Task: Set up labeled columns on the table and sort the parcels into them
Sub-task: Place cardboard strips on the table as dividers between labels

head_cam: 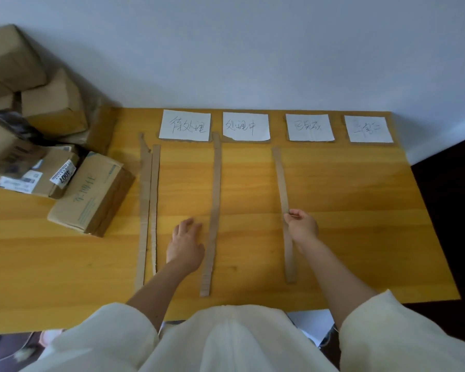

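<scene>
Pale wall behind; yellow wooden table (pixel 333 237) pushed against it, dark floor off the right edge. Parcels (pixel 38 146): brown cardboard boxes piled on the table's far-left corner, some with white shipping stickers; the nearest box (pixel 91 194) lies flat, just left of the strips. Four long cardboard strips run front to back as dividers: a left pair (pixel 148 210) touching side by side, a middle strip (pixel 214 210), and a right strip (pixel 285 200). Four white label cards along the wall edge, handwritten: first (pixel 185 125), second (pixel 246 126), third (pixel 310 127), fourth (pixel 368 129); writing on the fourth is too faint to read. Open tabletop right of the right strip, up to the right edge; front-left also bare. Right hand (pixel 302 226) pinches the right strip near its middle. Left hand (pixel 185 245) flat, fingers relaxed, resting on the table between the left pair and the middle strip.
</scene>
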Demonstrator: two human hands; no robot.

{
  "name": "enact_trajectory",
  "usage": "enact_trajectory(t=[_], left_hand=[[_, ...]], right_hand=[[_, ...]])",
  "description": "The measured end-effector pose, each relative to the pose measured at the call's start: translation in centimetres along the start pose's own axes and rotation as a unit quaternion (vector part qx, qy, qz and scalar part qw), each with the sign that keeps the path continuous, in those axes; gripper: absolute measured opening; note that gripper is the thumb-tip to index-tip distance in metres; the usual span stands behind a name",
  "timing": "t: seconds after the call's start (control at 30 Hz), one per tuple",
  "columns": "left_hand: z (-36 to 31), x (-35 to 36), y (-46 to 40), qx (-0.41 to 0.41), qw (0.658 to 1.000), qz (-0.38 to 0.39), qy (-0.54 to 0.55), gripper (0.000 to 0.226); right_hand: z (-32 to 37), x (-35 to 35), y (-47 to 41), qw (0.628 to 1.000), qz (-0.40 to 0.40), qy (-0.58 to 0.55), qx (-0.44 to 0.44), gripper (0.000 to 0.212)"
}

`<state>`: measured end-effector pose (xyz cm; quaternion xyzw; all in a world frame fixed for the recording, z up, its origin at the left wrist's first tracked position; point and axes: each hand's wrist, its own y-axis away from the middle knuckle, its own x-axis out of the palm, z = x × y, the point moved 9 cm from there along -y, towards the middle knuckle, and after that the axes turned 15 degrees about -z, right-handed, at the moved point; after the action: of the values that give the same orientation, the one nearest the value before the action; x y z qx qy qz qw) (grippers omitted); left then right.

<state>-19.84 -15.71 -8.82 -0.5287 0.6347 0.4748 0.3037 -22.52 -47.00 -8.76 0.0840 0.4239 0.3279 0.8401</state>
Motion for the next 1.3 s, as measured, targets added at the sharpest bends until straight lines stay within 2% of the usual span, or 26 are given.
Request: enact_trajectory(t=[0.37,0.77,0.97,1.3], left_hand=[[-0.1,0.1,0.3,-0.017,0.999,-0.014,0.024,0.062],[0.1,0.1,0.5,-0.013,0.999,-0.011,0.037,0.064],[0.3,0.2,0.4,-0.007,0.999,-0.01,0.037,0.065],[0.6,0.3,0.5,-0.002,0.999,-0.006,0.039,0.065]], right_hand=[[-0.4,0.3,-2.2,0.999,-0.019,0.04,0.011,0.023],[0.6,1.1,-2.7,0.99,-0.013,0.119,-0.077,0.023],[1.4,1.1,-2.7,0.975,-0.029,0.181,-0.124,0.032],[1.4,1.5,-2.8,0.971,-0.032,0.201,-0.124,0.033]])
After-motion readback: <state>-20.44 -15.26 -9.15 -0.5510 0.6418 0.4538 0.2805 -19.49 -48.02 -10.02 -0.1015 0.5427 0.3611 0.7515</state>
